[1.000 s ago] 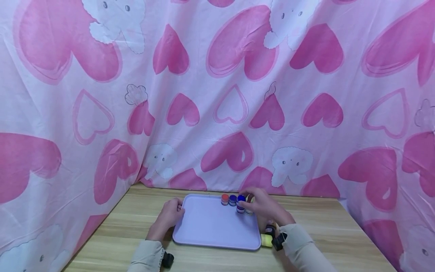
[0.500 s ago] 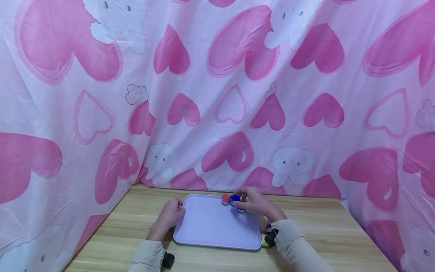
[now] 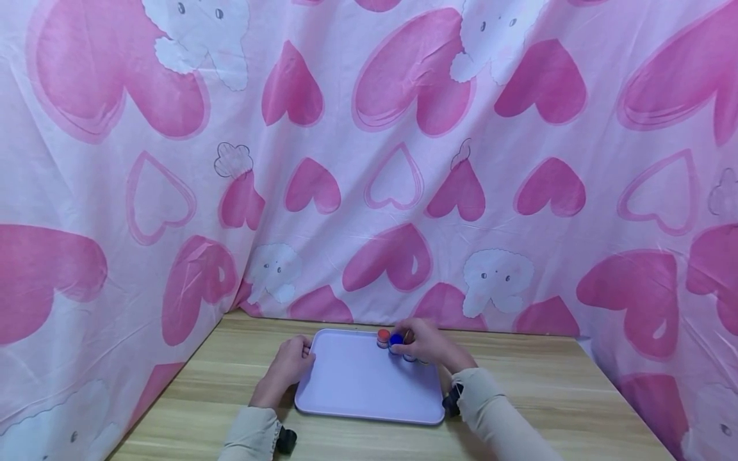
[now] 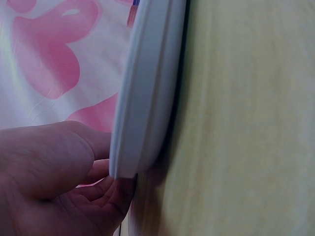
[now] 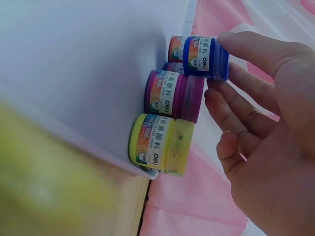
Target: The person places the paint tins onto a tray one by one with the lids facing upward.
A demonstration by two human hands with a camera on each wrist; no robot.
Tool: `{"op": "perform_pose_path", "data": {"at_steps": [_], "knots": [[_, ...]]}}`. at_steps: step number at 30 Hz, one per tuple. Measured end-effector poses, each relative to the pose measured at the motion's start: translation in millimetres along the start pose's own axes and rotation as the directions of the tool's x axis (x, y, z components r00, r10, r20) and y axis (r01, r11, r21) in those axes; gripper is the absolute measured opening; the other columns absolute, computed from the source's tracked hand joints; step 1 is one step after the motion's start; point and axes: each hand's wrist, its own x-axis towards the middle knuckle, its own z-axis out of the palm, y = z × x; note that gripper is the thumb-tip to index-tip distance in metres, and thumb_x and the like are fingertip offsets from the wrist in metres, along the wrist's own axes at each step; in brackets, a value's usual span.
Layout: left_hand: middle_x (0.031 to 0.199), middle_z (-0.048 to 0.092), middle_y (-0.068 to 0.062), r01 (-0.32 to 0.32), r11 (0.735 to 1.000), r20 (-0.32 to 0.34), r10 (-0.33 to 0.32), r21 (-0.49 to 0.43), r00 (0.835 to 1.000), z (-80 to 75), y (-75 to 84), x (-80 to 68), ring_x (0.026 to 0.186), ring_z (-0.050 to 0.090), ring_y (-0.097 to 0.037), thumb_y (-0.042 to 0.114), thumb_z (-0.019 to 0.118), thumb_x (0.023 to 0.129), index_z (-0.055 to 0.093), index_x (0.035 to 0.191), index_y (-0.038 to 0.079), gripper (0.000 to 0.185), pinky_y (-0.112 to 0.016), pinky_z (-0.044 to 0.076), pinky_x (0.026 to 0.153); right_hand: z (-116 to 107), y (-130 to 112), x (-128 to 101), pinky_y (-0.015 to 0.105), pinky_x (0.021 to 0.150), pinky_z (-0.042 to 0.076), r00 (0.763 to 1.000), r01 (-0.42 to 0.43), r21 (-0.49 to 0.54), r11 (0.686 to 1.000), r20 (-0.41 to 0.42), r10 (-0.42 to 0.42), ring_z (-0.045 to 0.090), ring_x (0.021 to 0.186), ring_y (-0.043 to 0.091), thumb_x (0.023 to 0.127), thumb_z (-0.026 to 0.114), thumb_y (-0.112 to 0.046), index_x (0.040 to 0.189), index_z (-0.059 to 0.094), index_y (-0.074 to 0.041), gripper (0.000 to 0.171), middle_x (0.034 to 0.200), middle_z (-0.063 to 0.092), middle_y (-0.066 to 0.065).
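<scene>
My right hand (image 3: 429, 342) pinches a blue paint jar (image 5: 204, 58) by its lid, between thumb and fingers, over the back right of a pale lilac tray (image 3: 363, 384). Beside that jar stand a red-capped jar (image 3: 383, 338), a purple jar (image 5: 172, 96) and a yellow jar (image 5: 160, 145). Another jar, mostly hidden, shows behind the held one in the right wrist view. At the tray's left edge my left hand (image 3: 289, 365) grips the rim, its thumb on the upper side and fingers underneath.
The tray lies on a wood-grain table (image 3: 542, 397). A pink and white heart-print cloth (image 3: 415, 166) hangs behind and at both sides. A blurred yellow shape (image 5: 47, 182) sits close to the right wrist camera.
My right hand has shifted left with the blue jar, from above the purple jar toward the red-capped one. The right wrist now covers the jars beside the tray. My left hand stays put.
</scene>
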Motion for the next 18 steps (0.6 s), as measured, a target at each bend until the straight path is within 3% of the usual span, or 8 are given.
{"op": "perform_pose_path", "data": {"at_steps": [7, 18], "knots": [[0.096, 0.067, -0.01, 0.008, 1.0, 0.006, -0.008, 0.007, 1.0, 0.4, 1.1, 1.0, 0.087, 0.063, -0.019, 0.003, 0.07, 0.099, 0.068, 0.117, -0.008, 0.022, -0.038, 0.062, 0.08, 3.9, -2.8, -1.3, 0.027, 0.067, 0.054, 1.0, -0.019, 0.002, 1.0, 0.012, 0.019, 0.06, 0.087, 0.021, 0.094, 0.086, -0.022, 0.122, 0.08, -0.014, 0.03, 0.094, 0.066, 0.0], [0.095, 0.067, -0.01, 0.002, 1.0, -0.003, -0.002, 0.013, 1.0, -0.6, 0.6, 0.4, 0.087, 0.063, -0.019, 0.003, 0.07, 0.098, 0.068, 0.116, -0.008, 0.021, -0.037, 0.061, 0.079, 8.3, 0.6, 2.8, 0.034, 0.083, 0.059, 0.999, -0.032, -0.042, 0.999, -0.011, 0.031, 0.062, 0.094, 0.019, 0.091, 0.088, -0.02, 0.116, 0.082, -0.013, 0.026, 0.106, 0.073, 0.004]]}}
